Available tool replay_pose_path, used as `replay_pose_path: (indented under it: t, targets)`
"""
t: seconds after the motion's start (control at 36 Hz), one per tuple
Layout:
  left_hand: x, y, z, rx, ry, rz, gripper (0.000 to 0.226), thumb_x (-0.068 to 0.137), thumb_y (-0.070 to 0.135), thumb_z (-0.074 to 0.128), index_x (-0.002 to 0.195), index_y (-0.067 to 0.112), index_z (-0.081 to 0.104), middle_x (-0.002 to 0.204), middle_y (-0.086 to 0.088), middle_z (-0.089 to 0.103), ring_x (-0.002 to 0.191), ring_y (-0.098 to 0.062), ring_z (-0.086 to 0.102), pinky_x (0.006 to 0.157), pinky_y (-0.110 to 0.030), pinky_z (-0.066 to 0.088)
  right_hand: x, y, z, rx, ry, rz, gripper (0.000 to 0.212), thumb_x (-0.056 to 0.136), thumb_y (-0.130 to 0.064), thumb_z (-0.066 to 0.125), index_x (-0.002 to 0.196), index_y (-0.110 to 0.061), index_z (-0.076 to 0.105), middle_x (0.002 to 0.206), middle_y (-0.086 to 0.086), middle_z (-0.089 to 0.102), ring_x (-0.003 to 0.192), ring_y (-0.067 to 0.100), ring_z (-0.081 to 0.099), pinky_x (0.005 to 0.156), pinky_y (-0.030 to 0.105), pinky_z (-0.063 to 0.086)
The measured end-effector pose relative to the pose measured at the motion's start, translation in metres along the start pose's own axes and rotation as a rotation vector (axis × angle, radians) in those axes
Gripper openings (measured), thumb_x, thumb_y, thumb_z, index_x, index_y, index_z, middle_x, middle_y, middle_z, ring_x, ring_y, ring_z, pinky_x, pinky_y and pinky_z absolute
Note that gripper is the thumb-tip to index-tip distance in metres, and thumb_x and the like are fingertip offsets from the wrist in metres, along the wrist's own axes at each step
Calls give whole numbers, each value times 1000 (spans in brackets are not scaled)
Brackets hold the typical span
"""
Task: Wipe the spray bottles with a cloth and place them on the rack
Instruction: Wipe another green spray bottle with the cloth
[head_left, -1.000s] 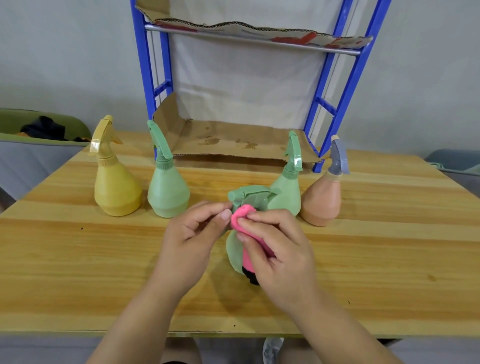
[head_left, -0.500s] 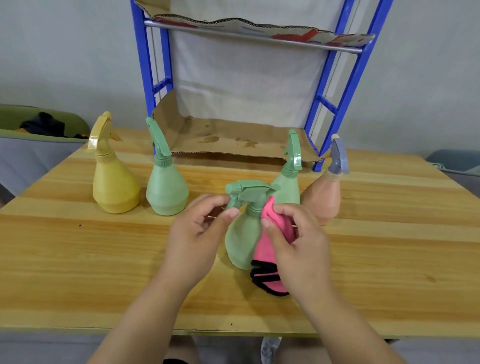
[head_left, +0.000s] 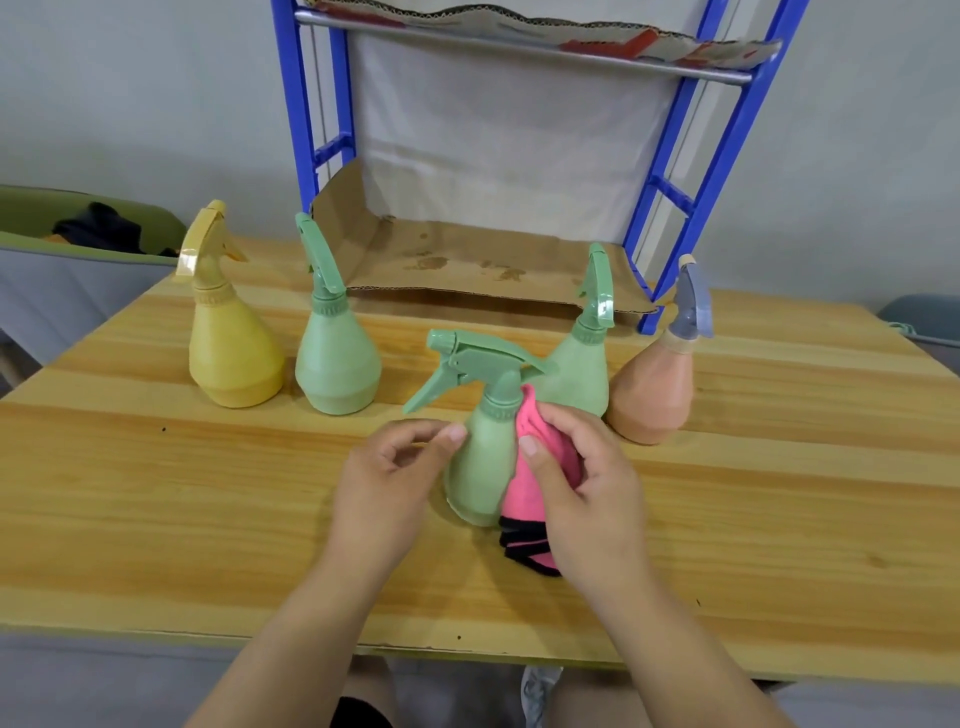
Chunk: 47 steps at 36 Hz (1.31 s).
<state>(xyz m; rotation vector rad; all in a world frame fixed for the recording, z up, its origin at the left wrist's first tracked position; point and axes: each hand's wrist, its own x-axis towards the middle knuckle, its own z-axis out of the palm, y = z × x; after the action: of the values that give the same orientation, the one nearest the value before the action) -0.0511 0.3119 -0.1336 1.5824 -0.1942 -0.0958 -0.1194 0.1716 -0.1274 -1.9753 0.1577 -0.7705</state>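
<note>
A pale green spray bottle (head_left: 480, 467) stands upright at the middle of the wooden table (head_left: 156, 493), its trigger head pointing left. My right hand (head_left: 587, 493) grips a pink cloth (head_left: 540, 457) with black trim and presses it round the bottle's right side. My left hand (head_left: 389, 483) is just left of the bottle, fingers loosely curled, thumb tip touching its shoulder. Behind stand a yellow bottle (head_left: 228, 353), two more green bottles (head_left: 335, 364) (head_left: 582, 374) and a peach bottle (head_left: 654, 395) with a grey head. The blue rack (head_left: 691, 208) rises at the back.
The rack's lowest shelf is lined with stained cardboard (head_left: 467, 260) and holds no bottles; a higher cardboard-lined shelf sits above. A green bin (head_left: 31, 218) with dark items is off the table's left; a grey-blue tub (head_left: 924, 317) is at the right edge.
The green bottle has come from tilted towards me to upright. The cloth slid from the spray head down to the bottle's right side, and my left hand's hold loosened to a thumb touch.
</note>
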Motion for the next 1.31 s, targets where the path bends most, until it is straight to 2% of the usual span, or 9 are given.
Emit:
replay_pose_path:
  t: [0.17,0.33,0.47,0.64,0.81,0.89,0.97,1.14,1.31]
  targets:
    - [-4,-8,3,10,-37,32,17,78,23,73,93,29,70,100,8,71,92,0,64,76,-24,51,-8,10,-1,-54,-68,-53,40,89,-25,62,128,-20,58,125,-17,56,119,-8,47,99,8,35]
    - [-6,-13,4,-82,-231,94,49,67,24,73,113,29,57,107,23,66,101,4,62,75,-10,49,-11,19,4,-263,-207,-126,53,97,-39,39,148,-29,26,153,-16,32,141,8,26,116,20,17]
    - [-2,-14,8,-13,-229,102,60,66,26,77,116,40,48,116,20,60,102,13,57,76,-5,45,-7,19,9,-128,-290,-32,56,100,-32,35,151,-29,13,157,-20,16,144,-4,11,119,24,13]
    - [1,-12,15,-37,-193,115,54,64,33,75,113,34,54,106,28,64,99,7,60,76,-12,48,-2,18,13,5,-223,34,54,99,-32,35,151,-27,21,156,-18,24,143,-5,17,120,32,18]
    - [0,-8,16,-116,-219,110,51,69,25,79,115,30,57,110,19,67,103,0,62,82,-21,51,-4,12,15,84,-121,-27,53,100,-37,35,150,-21,27,153,-15,34,142,4,29,116,40,29]
    - [0,0,17,-189,-231,103,55,67,27,82,117,31,59,116,14,66,110,-11,62,91,-36,52,-4,5,17,189,-36,-62,53,95,-36,44,145,-20,33,148,-7,41,138,11,38,111,43,36]
    - [-1,13,16,-212,-221,124,50,58,39,79,104,50,63,115,15,66,111,-22,62,93,-54,48,1,-3,14,243,-13,-143,48,91,-33,53,136,-27,35,148,4,41,138,18,39,109,49,38]
    - [-4,30,13,-399,-269,54,62,63,24,87,118,31,61,116,3,68,98,-26,68,69,-37,60,23,-23,-2,195,-6,-259,38,93,-35,48,131,-34,47,130,-11,55,125,20,50,103,46,43]
    - [-4,35,2,-403,-372,98,75,50,49,87,119,33,64,122,1,66,103,-25,67,68,-34,57,30,-34,-11,318,-12,-158,25,85,-38,52,106,-35,65,113,-5,50,113,5,50,99,22,39]
